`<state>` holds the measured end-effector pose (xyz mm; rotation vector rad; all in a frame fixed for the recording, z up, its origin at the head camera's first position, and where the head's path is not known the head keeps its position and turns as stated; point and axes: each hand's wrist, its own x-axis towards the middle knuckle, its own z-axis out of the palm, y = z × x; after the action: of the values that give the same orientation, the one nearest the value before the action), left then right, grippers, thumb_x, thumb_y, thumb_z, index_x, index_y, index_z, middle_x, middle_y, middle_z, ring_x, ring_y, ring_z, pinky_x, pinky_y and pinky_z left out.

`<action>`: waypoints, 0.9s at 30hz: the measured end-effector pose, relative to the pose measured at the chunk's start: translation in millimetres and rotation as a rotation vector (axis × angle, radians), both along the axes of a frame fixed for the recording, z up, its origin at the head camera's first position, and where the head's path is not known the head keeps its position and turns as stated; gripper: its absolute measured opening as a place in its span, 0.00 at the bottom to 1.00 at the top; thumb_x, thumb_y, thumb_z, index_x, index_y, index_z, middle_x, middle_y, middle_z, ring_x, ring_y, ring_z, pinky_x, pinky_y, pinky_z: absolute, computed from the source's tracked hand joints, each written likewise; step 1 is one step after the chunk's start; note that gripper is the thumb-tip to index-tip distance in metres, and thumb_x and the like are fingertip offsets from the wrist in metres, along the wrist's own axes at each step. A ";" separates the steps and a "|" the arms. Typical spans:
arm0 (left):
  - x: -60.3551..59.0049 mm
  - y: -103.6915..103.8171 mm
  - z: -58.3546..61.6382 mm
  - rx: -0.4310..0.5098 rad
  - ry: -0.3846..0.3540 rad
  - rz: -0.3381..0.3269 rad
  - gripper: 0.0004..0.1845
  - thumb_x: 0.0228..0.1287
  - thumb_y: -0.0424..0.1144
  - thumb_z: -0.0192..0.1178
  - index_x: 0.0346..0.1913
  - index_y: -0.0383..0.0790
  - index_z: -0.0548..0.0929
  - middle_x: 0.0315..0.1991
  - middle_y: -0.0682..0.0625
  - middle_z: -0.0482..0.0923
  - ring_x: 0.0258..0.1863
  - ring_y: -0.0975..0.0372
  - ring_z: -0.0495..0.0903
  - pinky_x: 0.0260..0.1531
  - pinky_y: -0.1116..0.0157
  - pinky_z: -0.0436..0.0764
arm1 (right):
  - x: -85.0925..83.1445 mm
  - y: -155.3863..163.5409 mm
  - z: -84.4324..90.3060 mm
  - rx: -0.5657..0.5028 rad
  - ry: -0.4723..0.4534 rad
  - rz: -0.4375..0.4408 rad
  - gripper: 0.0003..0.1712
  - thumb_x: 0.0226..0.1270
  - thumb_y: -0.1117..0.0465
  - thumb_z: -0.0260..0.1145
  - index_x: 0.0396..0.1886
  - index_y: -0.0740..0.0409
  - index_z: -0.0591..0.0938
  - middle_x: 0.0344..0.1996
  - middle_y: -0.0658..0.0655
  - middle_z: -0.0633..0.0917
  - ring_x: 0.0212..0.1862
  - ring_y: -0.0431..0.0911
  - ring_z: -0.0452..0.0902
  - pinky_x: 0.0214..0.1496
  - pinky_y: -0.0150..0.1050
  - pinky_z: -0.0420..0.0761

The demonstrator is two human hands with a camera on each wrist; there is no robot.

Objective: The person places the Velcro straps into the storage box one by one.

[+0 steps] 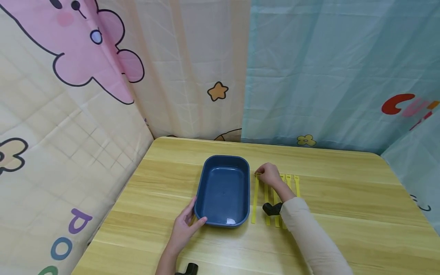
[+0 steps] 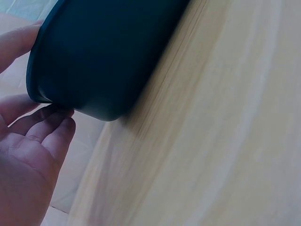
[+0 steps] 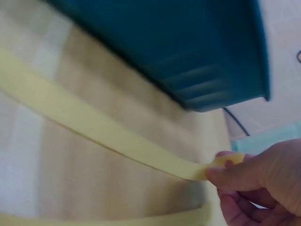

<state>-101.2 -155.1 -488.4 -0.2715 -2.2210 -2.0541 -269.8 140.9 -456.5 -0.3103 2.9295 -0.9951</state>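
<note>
A dark blue rectangular plastic basin (image 1: 224,225) stands on the wooden table. My left hand (image 1: 182,231) holds its near left corner, thumb at the near rim and fingers along the left side. In the left wrist view, the left fingers (image 2: 56,129) curve under the basin's rim (image 2: 34,70). To the right of the basin, my right hand (image 1: 269,174) pinches the far end of the leftmost flat yellow strap (image 1: 255,200). Its holed end shows between thumb and fingers in the right wrist view, where the strap (image 3: 108,132) runs off at a slant.
Several more yellow straps (image 1: 297,185) lie side by side under and beyond the right forearm. A black wrist mount (image 1: 271,209) sits on each wrist. Wooden tabletop (image 1: 361,198) extends to the right. Printed curtains (image 1: 326,76) stand behind the table and at its sides.
</note>
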 end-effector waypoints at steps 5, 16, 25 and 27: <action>-0.3 0.9 0.5 0.006 -0.015 0.003 0.39 0.55 0.31 0.65 0.67 0.28 0.57 0.67 0.35 0.52 0.65 0.48 0.55 0.58 0.71 0.60 | -1.3 8.1 13.0 -0.022 -0.035 0.064 0.06 0.57 0.71 0.64 0.33 0.67 0.85 0.31 0.61 0.84 0.33 0.52 0.79 0.33 0.42 0.81; 0.0 0.5 0.3 0.004 -0.032 -0.001 0.40 0.55 0.32 0.65 0.67 0.28 0.56 0.68 0.36 0.51 0.65 0.50 0.54 0.58 0.72 0.61 | 2.0 15.1 35.2 -0.069 -0.073 0.113 0.08 0.61 0.69 0.62 0.38 0.69 0.83 0.35 0.61 0.83 0.30 0.47 0.75 0.29 0.38 0.77; -0.5 0.3 1.6 -0.008 -0.045 0.007 0.40 0.55 0.32 0.65 0.68 0.29 0.55 0.68 0.37 0.51 0.65 0.51 0.54 0.58 0.74 0.60 | 6.9 16.9 53.4 -0.077 -0.069 0.145 0.08 0.62 0.68 0.62 0.38 0.68 0.83 0.34 0.60 0.83 0.31 0.47 0.77 0.30 0.39 0.78; 0.0 0.5 1.7 -0.005 -0.043 0.005 0.40 0.55 0.32 0.65 0.68 0.29 0.55 0.68 0.37 0.51 0.65 0.51 0.54 0.58 0.74 0.60 | 8.5 17.7 57.1 -0.088 -0.068 0.151 0.08 0.62 0.69 0.62 0.38 0.68 0.83 0.34 0.61 0.83 0.32 0.48 0.77 0.32 0.40 0.79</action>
<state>-101.2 -154.6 -486.7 -0.2243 -2.2496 -2.0717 -261.2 158.6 -399.4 -0.4826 2.7596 -1.0907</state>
